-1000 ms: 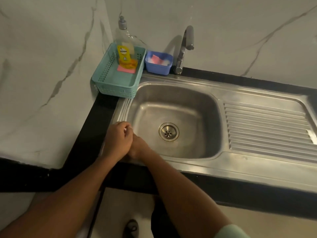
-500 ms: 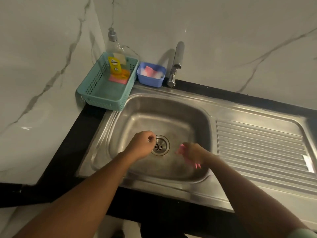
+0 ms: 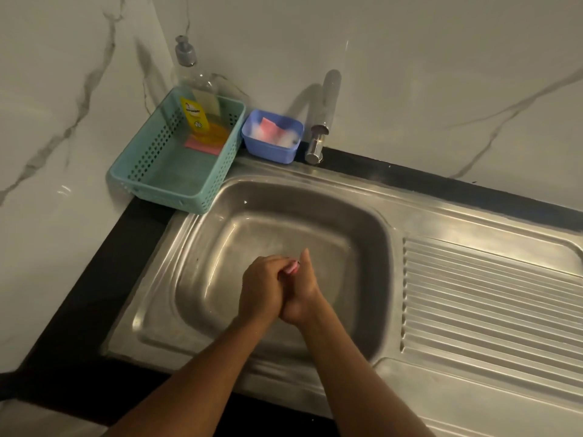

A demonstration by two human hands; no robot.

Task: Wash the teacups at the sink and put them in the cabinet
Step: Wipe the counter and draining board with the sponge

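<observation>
Sink (image 3: 315, 192) under left hand (image 3: 260, 291) around right hand (image 3: 304, 296); bottle label (image 3: 194, 116) illegible.

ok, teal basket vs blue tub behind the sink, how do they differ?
The teal basket is larger with perforated walls; the blue tub is smaller, solid-walled. The basket holds a soap bottle; the tub holds a pink sponge in foam. Both are open-topped plastic containers.

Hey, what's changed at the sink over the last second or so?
The left hand and right hand, apart over the sink half a second ago, have come back together, the left's fingers curled over the right. The teal basket, soap bottle, blue tub and tap stayed put.
</observation>
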